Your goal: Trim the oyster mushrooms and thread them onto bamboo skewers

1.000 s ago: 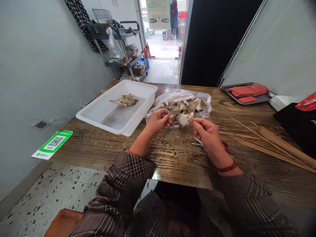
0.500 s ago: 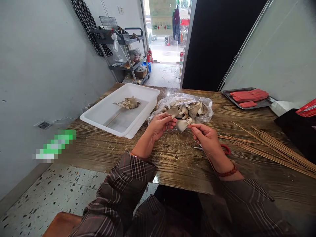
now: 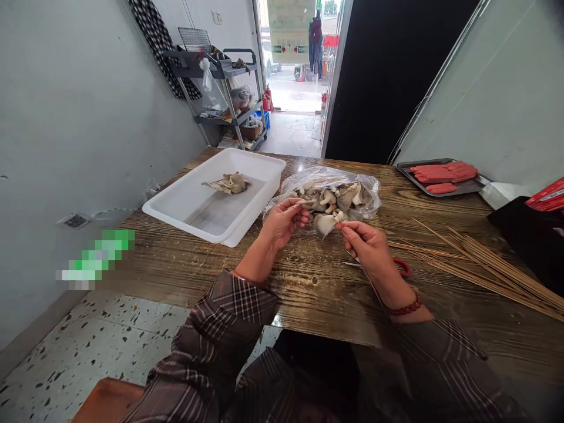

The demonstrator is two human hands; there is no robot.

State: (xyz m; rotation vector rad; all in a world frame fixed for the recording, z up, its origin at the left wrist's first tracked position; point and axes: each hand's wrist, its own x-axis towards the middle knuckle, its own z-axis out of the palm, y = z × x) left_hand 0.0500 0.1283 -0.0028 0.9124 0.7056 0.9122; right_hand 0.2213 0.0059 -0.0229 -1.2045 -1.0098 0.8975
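Between the thumb and fingers of my left hand [image 3: 282,226] is a grey oyster mushroom [image 3: 307,202], partly hidden against the pile behind it. My right hand [image 3: 368,244] is closed on a thin bamboo skewer [image 3: 375,288], whose length runs back under my wrist. At its front end a pale oyster mushroom [image 3: 325,225] hangs just ahead of my right fingertips. Behind both hands, more oyster mushrooms [image 3: 348,197] lie in an opened clear plastic bag [image 3: 372,183]. Scissors with red handles [image 3: 403,268] lie partly under my right hand.
A white plastic tub [image 3: 185,226] at the left holds a skewer of oyster mushrooms [image 3: 231,183]. Loose bamboo skewers [image 3: 497,264] spread over the wooden table [image 3: 264,294] at the right. Behind them are a dark tray [image 3: 469,187] of red sausage-like pieces [image 3: 443,172] and a black container [image 3: 524,229].
My left hand has drawn slightly left, and its mushroom has turned so more of the grey part shows. The right hand and its skewered mushroom have barely moved.
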